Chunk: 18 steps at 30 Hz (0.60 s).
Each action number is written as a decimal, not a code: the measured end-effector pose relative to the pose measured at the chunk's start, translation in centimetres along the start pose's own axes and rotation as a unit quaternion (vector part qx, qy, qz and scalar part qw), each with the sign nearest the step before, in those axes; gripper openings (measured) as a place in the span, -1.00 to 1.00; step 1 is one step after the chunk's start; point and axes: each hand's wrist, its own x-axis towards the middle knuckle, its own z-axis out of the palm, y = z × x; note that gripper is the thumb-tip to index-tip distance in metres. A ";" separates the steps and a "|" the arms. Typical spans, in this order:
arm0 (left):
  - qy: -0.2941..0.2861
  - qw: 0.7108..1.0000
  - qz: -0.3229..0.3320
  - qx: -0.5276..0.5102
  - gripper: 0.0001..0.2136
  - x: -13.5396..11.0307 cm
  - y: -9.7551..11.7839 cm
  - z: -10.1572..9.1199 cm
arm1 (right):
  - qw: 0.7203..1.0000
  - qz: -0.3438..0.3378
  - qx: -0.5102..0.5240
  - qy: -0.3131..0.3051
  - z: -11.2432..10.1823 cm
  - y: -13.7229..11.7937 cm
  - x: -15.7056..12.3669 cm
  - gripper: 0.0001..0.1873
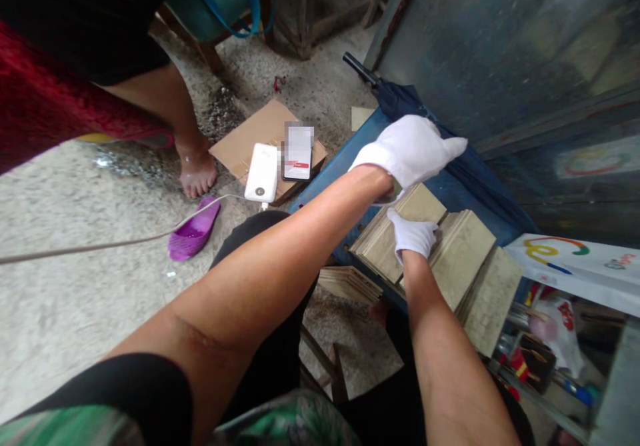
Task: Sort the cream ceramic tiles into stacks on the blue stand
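Both of my hands wear white gloves. My left hand is raised over the far end of the board stacks, its back toward me. One digit sticks out to the right; the other fingers are bent out of sight, so what they hold, if anything, is hidden. Lower down, my right hand rests between the left stack of thin pale boards and the middle stack of boards. Its thumb is spread from the fingers, with nothing visibly gripped. A third stack of boards lies to the right.
The stacks sit on a blue surface beside a folded dark umbrella. Left are a cardboard box, a white power bank with its cable, and a phone. Another person's bare foot is near a purple slipper.
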 end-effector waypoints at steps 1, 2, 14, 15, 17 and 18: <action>-0.002 1.000 0.002 0.008 -0.64 0.0 0.0 0.0 | 1.000 -0.003 -0.002 0.002 0.1 0.1 0.0 0.22; -0.005 1.000 0.002 0.016 -0.63 0.0 0.1 0.1 | 1.000 -0.007 -0.003 0.003 0.2 0.2 -0.1 0.21; -0.054 0.997 -0.002 0.062 -0.61 -0.2 1.1 0.0 | 0.978 -0.167 0.118 0.042 -2.8 3.0 -1.8 -0.46; -0.055 0.997 -0.013 0.047 -0.62 -0.3 1.2 0.0 | 0.974 -0.179 0.135 0.021 -3.4 4.0 -2.6 -0.49; -0.053 0.997 -0.052 -0.003 -0.61 -0.5 1.4 0.0 | 0.973 -0.192 0.123 -0.020 -4.1 6.5 -4.8 -0.46; -0.053 0.995 -0.074 -0.030 -0.59 -0.6 1.5 0.0 | 0.976 -0.197 0.087 -0.037 -4.1 7.9 -6.1 -0.45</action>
